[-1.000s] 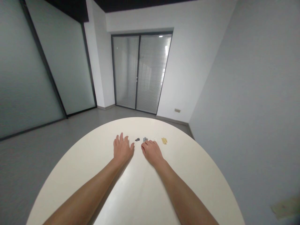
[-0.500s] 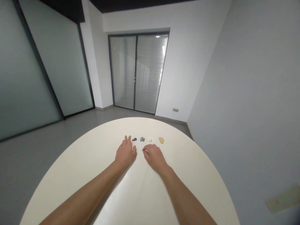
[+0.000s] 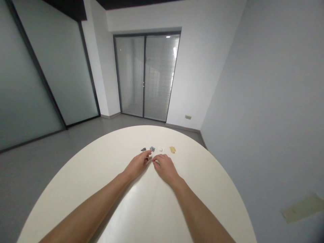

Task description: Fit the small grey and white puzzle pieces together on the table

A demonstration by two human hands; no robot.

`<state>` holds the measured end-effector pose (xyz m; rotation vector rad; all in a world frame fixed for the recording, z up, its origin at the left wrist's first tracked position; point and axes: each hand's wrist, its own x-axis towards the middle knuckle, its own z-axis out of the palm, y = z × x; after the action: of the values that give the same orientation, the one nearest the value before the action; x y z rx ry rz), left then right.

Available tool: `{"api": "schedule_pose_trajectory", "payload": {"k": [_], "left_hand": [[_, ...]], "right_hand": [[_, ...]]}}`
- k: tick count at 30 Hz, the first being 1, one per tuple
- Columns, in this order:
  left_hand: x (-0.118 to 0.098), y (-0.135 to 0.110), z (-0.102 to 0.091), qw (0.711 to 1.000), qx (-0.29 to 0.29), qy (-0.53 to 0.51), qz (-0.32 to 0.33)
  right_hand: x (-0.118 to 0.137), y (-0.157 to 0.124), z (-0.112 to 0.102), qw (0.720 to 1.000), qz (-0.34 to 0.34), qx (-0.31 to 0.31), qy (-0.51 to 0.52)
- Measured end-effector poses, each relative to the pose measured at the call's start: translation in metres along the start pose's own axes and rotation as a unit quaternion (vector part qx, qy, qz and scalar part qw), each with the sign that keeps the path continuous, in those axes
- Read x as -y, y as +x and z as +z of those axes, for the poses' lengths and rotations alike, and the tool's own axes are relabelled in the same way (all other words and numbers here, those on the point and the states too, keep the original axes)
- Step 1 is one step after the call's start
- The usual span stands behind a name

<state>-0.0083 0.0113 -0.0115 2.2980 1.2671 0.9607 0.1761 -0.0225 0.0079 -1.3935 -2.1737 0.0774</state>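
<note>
Left hand (image 3: 138, 164) and right hand (image 3: 165, 167) meet fingertip to fingertip on the table (image 3: 101, 175), fingers curled; can't tell if they pinch anything. The row of small bricks (image 3: 161, 149) lies just beyond, running sideways, left hand nearer.

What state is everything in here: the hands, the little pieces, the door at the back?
left hand: on the table, fingertips close to the other hand's.
right hand: on the table, fingers curled; grip hidden.
dark grey piece: lying loose, untouched.
grey piece: loose, just beyond the fingertips.
white piece: lying loose.
tan piece: lying loose.
sliding door: shut.
</note>
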Motion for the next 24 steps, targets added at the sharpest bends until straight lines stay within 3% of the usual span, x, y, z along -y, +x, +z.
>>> {"api": "schedule_pose_trajectory", "payload": {"k": [18,24], "left_hand": [[-0.007,0.001,0.01,0.983,0.0,-0.184,0.013],[-0.016,-0.002,0.0,0.989,-0.011,-0.146,0.017]], "right_hand": [[0.0,0.002,-0.003,1.0,0.014,-0.004,0.002],[-0.002,0.003,-0.003,0.998,0.015,-0.058,0.027]]}}
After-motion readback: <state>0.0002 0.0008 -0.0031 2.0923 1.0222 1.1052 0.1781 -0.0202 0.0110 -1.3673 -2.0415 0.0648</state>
